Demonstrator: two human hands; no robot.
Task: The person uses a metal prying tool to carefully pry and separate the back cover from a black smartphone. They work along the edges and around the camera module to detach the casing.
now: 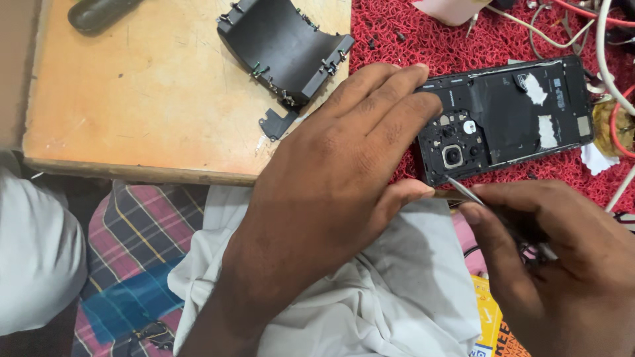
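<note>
At centre frame, the left hand (331, 192) lies with fingers (390, 99) spread flat on the camera end of one opened black phone (509, 119), which rests on the red mat (463, 46) at upper right. Lower right, the right hand (562, 264) pinches one pair of metal tweezers (466, 192), tip at the phone's lower edge. One curved black cover (281, 46) and one small black bracket (276, 123) lie on the wooden desk (132, 99), upper left.

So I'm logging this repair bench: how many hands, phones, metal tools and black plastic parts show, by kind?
Hands: 2, left hand and right hand
Opened phones: 1, phone
Metal tools: 1, tweezers
Black parts on the board: 2, curved cover and small bracket
Total: 6
</note>
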